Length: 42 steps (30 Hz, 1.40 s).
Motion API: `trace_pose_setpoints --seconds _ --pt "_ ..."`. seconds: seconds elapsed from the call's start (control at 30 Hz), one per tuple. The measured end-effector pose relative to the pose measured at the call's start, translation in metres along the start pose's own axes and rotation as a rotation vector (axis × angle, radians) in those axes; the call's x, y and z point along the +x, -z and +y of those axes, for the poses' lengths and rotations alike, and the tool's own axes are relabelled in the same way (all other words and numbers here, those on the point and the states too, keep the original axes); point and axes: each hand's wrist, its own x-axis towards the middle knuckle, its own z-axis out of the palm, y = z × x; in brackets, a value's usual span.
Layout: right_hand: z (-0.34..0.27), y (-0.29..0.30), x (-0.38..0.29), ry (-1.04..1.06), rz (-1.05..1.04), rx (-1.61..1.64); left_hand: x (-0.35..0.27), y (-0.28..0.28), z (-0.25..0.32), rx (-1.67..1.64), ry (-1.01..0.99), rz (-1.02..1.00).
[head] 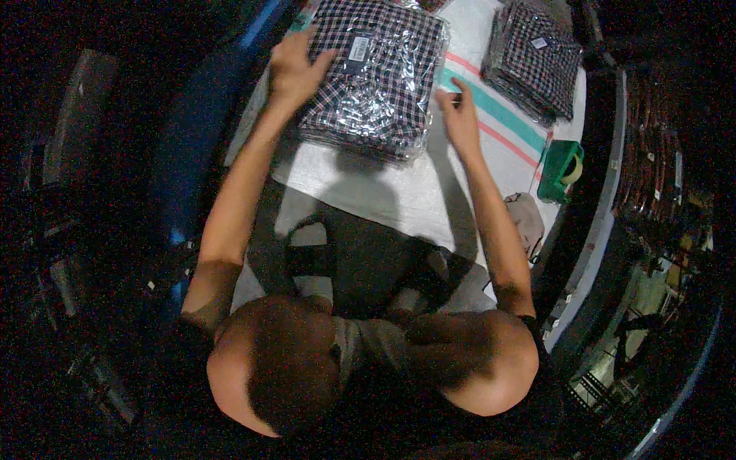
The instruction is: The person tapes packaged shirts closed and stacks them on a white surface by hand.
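Note:
Before me lies a stack of folded checked garments in clear plastic bags (382, 98), dark with pale lines. Its top bag carries a dark tag with a white barcode label (358, 50). My left hand (296, 69) is at the stack's left edge, thumb spread over the plastic and fingertips toward the far corner. On the other side, my right hand (462, 118) is just off the stack's right edge, fingers bent and apart, with nothing seen in it. Whether the left fingers press on the bag is hard to tell.
A second stack of bagged checked garments (535, 63) stands at the far right on the white striped sheet (506, 135). Nearer lie a green tape dispenser (560, 171) and a crumpled greyish cloth item (524, 221). More bagged garments (650, 155) are beyond the metal rail (609, 224).

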Motion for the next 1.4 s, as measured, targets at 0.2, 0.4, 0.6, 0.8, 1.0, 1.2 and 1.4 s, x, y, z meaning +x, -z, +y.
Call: trace_pose_setpoints --seconds 0.2,0.4,0.6,0.8,1.0,1.2,1.4 --pt "0.058 0.075 0.062 0.235 0.182 -0.227 -0.006 -0.031 0.087 0.328 -0.179 -0.239" --pt "0.080 0.171 0.101 0.330 0.211 -0.805 -0.018 -0.046 0.084 0.343 -0.150 -0.400" --pt "0.129 0.192 0.129 0.346 0.212 -1.135 -0.014 -0.035 0.095 0.377 -0.093 -0.483" --pt "0.115 0.190 0.110 0.291 0.130 -1.111 -0.013 -0.032 0.094 0.399 -0.088 -0.494" --pt "0.066 0.161 0.002 0.335 0.113 -0.948 -0.014 -0.019 0.110 0.456 -0.153 -0.437" --pt "0.057 0.145 -0.154 0.180 -0.163 -0.755 -0.064 -0.016 0.220 -0.242 -0.360 -0.405" --pt "0.127 0.165 -0.191 0.037 0.118 -0.565 -0.171 -0.040 0.224 -0.499 -0.117 -0.658"
